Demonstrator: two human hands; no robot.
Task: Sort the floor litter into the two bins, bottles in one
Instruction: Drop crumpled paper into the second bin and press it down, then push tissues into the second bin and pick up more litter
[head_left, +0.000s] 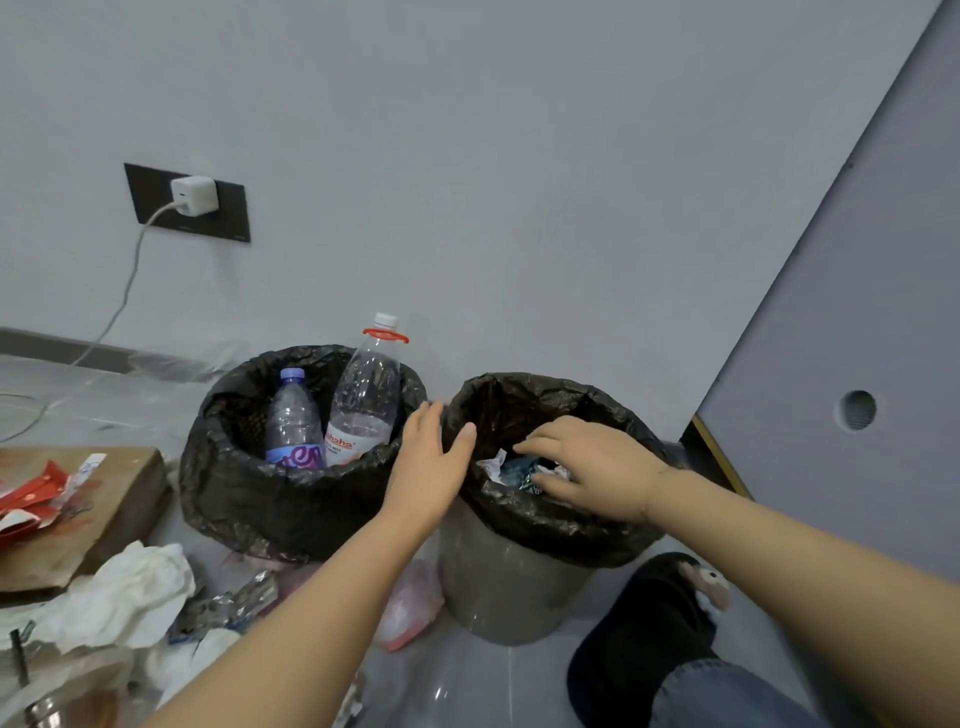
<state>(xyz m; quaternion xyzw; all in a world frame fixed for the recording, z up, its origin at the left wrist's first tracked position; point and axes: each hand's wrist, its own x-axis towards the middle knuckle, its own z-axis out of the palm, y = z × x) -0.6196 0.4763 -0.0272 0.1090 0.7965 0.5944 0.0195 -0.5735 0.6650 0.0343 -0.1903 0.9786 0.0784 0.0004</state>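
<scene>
Head view: two hands are seen reaching over two bins.
Right hand: fingers are curled down onto crumpled wrappers inside the right bin; whether anything is pinched cannot be told.
Left hand: held flat and relaxed, thumb laid on the right bin's liner rim (nothing gripped).
Left bin: two bottles are stood inside, one purple-capped, one taller.
Floor litter: tissue, foil and cardboard are left lying at the left.
</scene>
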